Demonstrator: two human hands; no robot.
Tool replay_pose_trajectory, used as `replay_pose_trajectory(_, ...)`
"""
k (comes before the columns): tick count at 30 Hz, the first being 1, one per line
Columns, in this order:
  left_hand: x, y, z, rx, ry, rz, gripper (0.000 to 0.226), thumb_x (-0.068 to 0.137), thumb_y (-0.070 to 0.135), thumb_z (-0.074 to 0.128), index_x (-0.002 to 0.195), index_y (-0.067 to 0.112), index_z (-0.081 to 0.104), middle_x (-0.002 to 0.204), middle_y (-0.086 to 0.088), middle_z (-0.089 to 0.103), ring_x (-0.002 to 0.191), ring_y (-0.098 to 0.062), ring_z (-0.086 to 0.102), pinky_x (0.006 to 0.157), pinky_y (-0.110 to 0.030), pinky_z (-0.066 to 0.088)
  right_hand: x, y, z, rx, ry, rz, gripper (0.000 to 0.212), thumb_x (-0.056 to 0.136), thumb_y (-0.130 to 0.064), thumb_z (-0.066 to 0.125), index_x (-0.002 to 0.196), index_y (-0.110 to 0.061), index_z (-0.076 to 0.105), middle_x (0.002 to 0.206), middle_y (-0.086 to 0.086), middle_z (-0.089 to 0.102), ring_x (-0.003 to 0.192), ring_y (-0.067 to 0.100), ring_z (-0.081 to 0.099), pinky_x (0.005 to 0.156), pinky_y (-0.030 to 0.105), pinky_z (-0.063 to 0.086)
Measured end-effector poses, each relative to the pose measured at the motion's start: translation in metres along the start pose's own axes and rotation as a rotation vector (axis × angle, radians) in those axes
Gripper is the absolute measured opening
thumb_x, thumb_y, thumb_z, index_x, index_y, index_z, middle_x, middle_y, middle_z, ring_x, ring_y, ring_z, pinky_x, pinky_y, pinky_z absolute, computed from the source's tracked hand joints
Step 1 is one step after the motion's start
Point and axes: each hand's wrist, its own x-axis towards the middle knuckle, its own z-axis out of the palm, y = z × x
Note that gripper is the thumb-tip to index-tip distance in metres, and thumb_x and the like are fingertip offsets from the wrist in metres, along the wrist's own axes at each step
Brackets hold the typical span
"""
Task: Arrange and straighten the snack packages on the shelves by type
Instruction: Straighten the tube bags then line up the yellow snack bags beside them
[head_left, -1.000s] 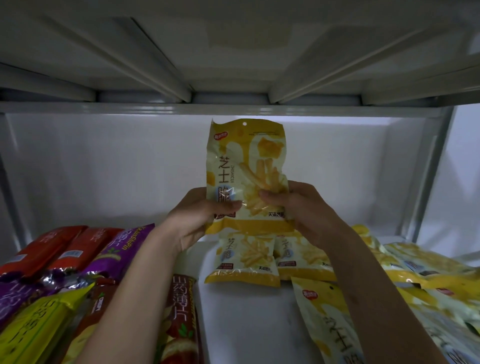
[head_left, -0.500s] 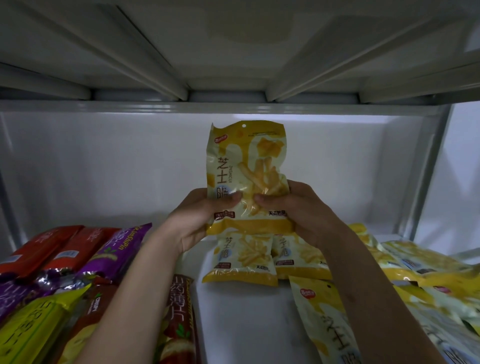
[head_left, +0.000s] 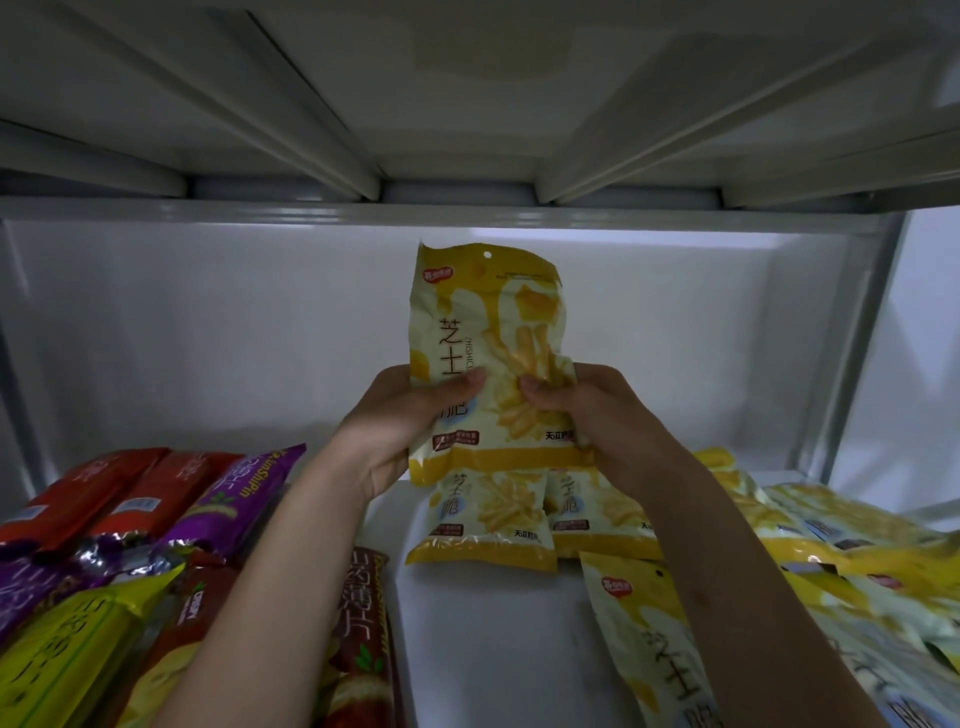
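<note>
Both grips clenched on same pkg: your left hand (head_left: 400, 421) pinches the yellow snack bag (head_left: 488, 358) at its left edge, thumb on front; your right hand (head_left: 597, 415) pinches the right edge. Bag upright, held above the shelf (head_left: 488, 639), front facing you. Below it, two matching bags (head_left: 485, 519) lie side by side. More yellow bags (head_left: 831, 551) heaped at right. Red and purple packs (head_left: 156, 499) at left.

White metal shelf board (head_left: 483, 649) seen below, ribbed underside of upper shelf (head_left: 467, 93) seen overhead, pale back panel (head_left: 208, 322) lit brightly along its top, grey upright post (head_left: 857, 338) placed at right.
</note>
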Motion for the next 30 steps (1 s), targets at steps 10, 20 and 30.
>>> replay_pose_trajectory(10, -0.0015, 0.0000, -0.0009, 0.009, -0.026, 0.001, 0.047, 0.078, 0.020, 0.081, 0.120, 0.001, 0.073, 0.112, -0.019, 0.078, 0.104, -0.036, 0.076, 0.088, -0.048, 0.063, 0.0013, -0.0013, -0.0026, 0.095, 0.031, -0.042, 0.036, 0.087, -0.029, 0.081, 0.113, -0.004, 0.077, 0.108, 0.016, 0.080, 0.102, 0.033, 0.078, 0.099, 0.055, 0.058)
replay_pose_trajectory(20, 0.0027, 0.0001, -0.0002, -0.063, 0.027, 0.038, 0.045, 0.080, 0.017, 0.079, 0.119, -0.004, 0.071, 0.114, -0.022, 0.077, 0.105, -0.037, 0.076, 0.092, -0.050, 0.062, -0.0008, -0.0031, -0.0005, 0.113, -0.019, -0.043, 0.039, 0.087, -0.029, 0.080, 0.118, -0.007, 0.074, 0.109, 0.013, 0.080, 0.102, 0.032, 0.078, 0.092, 0.047, 0.061)
replay_pose_trajectory(30, 0.0022, 0.0004, 0.0030, -0.014, -0.009, 0.093, 0.043, 0.078, 0.017, 0.080, 0.118, 0.001, 0.074, 0.114, -0.018, 0.078, 0.107, -0.036, 0.075, 0.095, -0.047, 0.059, 0.0026, -0.0022, -0.0030, 0.120, 0.056, -0.098, 0.024, 0.094, -0.019, 0.075, 0.113, -0.004, 0.077, 0.108, 0.014, 0.080, 0.102, 0.032, 0.077, 0.097, 0.052, 0.060)
